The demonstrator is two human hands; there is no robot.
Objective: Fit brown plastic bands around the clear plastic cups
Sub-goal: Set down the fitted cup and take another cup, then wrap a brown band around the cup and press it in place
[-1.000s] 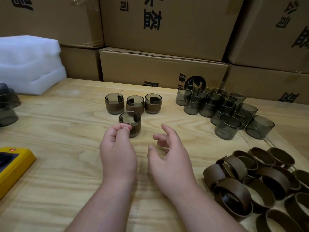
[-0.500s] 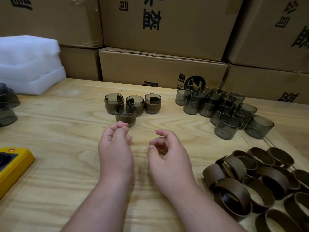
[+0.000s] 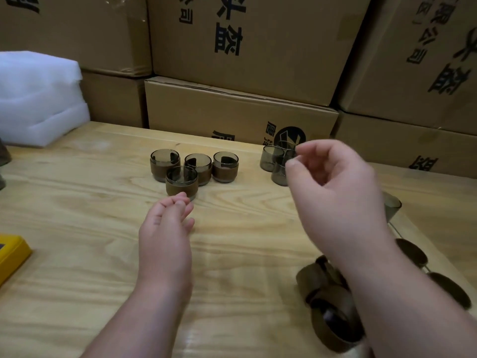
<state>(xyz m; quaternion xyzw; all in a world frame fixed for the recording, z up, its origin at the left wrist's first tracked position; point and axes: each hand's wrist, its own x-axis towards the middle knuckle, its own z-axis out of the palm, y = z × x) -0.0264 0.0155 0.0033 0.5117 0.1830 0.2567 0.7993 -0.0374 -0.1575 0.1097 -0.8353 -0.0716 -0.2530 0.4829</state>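
1. Head view: a wooden table point(image 3: 77, 228) is seen from above, with stacked cardboard boxes point(image 3: 240, 109) behind it.
2. Four banded cups are grouped near the table's middle: three in a row point(image 3: 194, 167) and a fourth banded cup point(image 3: 181, 184) just in front of them, all upright.
3. The left hand point(image 3: 165, 236) is held low over the table, its fingers loosely curled and close together, nothing gripped; the fingertips point(image 3: 180, 200) lie just beside the fourth banded cup, and contact cannot be told.
4. The right hand point(image 3: 333, 187) is raised over the unbanded clear cups point(image 3: 273, 161), thumb and forefinger brought near each other, the other fingers curled; nothing is seen held.
5. Most of the clear cups are hidden behind that hand.
6. Loose brown bands point(image 3: 333, 306) are piled at the right near edge, partly covered by the right forearm.
7. White foam point(image 3: 38, 99) is set at the far left, and a yellow object point(image 3: 13, 254) is cut by the left edge.
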